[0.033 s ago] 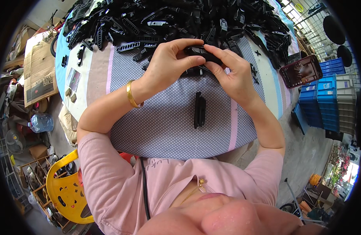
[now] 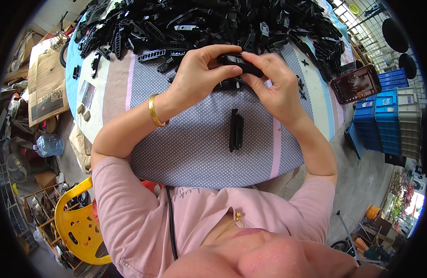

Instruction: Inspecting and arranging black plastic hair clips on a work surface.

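Observation:
Both my hands hold one black plastic part (image 2: 250, 68) above the table, in front of the heap. My left hand (image 2: 202, 69), with a gold bangle on its wrist, pinches the part's left end between thumb and fingers. Thumb and fingers of my right hand (image 2: 276, 85) close on its right end, and those fingers are slightly blurred. Much of the part is covered by my fingers. Nearer to me, two long black pieces (image 2: 236, 130) lie side by side on the dotted cloth.
A wide heap of black plastic parts (image 2: 153, 28) covers the table's far side. At the right edge stands a lit phone (image 2: 357, 84), with blue crates (image 2: 384, 111) beyond it. A yellow chair (image 2: 74, 222) is at the lower left. Two small stones (image 2: 86, 115) lie left.
The fingers of my right hand have shifted slightly on the black plastic part and look blurred. My left hand stays in place.

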Tool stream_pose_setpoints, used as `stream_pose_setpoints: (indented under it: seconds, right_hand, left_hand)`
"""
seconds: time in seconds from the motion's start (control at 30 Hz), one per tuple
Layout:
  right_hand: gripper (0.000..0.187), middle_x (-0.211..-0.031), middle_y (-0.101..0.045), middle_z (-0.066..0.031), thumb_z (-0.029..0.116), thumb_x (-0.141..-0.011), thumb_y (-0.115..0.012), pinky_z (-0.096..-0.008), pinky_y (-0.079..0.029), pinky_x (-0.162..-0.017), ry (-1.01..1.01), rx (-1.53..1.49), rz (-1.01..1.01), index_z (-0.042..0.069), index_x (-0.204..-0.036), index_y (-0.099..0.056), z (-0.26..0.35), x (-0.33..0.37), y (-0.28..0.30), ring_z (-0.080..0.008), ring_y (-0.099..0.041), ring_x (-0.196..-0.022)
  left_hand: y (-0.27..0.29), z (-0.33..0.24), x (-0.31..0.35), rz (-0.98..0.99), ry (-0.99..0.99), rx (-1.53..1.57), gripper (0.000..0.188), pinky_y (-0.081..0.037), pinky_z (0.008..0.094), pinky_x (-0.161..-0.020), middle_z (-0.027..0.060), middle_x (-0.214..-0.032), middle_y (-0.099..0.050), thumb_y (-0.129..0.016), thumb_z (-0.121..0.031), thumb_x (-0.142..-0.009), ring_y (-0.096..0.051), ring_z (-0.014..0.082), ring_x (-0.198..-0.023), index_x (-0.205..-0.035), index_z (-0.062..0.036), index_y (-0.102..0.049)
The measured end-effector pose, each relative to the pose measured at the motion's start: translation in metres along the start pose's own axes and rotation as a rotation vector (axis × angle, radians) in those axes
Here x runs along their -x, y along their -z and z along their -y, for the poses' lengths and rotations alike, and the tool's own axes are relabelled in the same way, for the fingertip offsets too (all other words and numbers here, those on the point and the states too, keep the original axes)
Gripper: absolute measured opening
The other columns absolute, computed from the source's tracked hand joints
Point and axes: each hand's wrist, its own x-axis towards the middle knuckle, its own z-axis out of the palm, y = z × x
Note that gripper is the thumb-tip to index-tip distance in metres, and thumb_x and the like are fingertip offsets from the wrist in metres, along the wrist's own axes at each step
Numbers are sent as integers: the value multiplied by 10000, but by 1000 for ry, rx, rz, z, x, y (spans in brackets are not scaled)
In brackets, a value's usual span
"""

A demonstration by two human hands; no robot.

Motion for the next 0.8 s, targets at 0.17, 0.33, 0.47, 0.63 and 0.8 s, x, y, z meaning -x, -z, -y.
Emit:
stream_pose_setpoints:
  seconds: [0.17, 0.33, 0.47, 0.63, 0.8]
  right_hand:
    - [550, -1000, -593, -98, 208, -679, -782, -294, -460, -749, 39, 74, 121, 37, -1158, -574, -6, -6, 13, -194, -580, -872]
    - [473, -904, -621, -89, 173, -654, -789, -302, -458, -713, 120, 255, 66, 30, -1070, -617, -6, -5, 15, -219, -592, -831]
    - [379, -814, -640, -81, 170, -672, -778, -294, -460, -690, 216, 264, 16, 12, -989, -644, -5, -2, 16, -217, -603, -788]
    - [299, -820, -657, -63, 189, -744, -739, -253, -463, -680, -211, -223, 374, -10, -951, -656, -11, -10, 44, -127, -598, -752]
    - [360, -814, -658, -72, 306, -761, -713, -250, -477, -641, -206, 297, 114, 6, -955, -665, -40, -17, 60, -125, -599, -709]
  left_hand:
    - [0, -1, 0, 40, -70, -112, 355, -528, 235, -675, 105, -901, -669, -673, -28, -786, -639, 110, -793, -1131, 4, -594]
    - [-2, -3, -1, 13, -259, -460, 350, -532, 259, -685, 116, -900, -670, -699, -19, -743, -652, 141, -789, -1083, -14, -618]
    - [-2, -4, 3, 27, -299, -372, 346, -533, 256, -692, 108, -889, -667, -709, -34, -735, -647, 142, -760, -1068, -9, -619]
    - [-4, -13, 7, 244, 114, -48, 330, -515, 227, -714, 74, -874, -651, -720, -97, -745, -628, 118, -779, -1049, -7, -630]
    - [-4, -16, 22, 649, -86, -530, 374, -464, 320, -805, 83, -1013, -602, -736, -241, -731, -558, 232, -937, -1032, -42, -637]
